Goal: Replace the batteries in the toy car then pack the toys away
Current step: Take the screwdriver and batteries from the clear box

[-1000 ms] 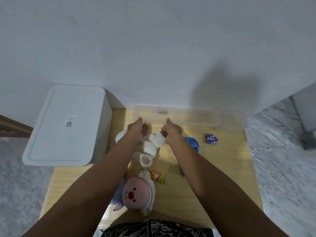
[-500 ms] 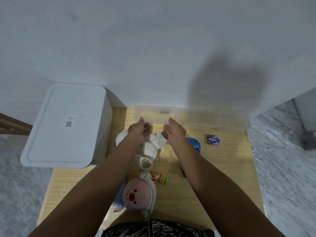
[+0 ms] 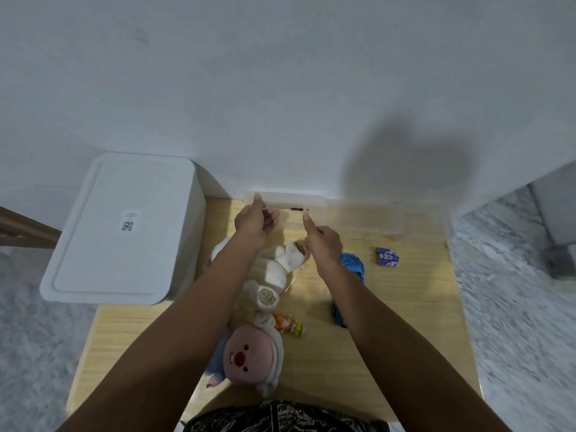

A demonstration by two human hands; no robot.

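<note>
Both hands are being held up over the far edge of the wooden table (image 3: 389,322), w/ nothing gripped in either. Left hand (image 3: 254,221): fingers loosely curled, thumb up, palm turned inward, empty. Right hand (image 3: 322,241): thumb extended fwd, other fingers folded under, prob empty but the palm side is hidden.

A clear plastic container (image 3: 285,201) is sitting just beyond both hands against the wall; a clear lid (image 3: 364,218) is lying past the right hand, to its right.

The white plush toy (image 3: 277,269) is lying below and between the wrists. The blue toy car (image 3: 352,265) is being partly covered by the right wrist. Batteries (image 3: 387,257) are lying apart, right of the right hand. The pink-faced plush (image 3: 249,360) and small orange figure (image 3: 288,324) are lying between the forearms, nearer the body. A white lidded bin (image 3: 121,226) is standing left of the left arm.
</note>
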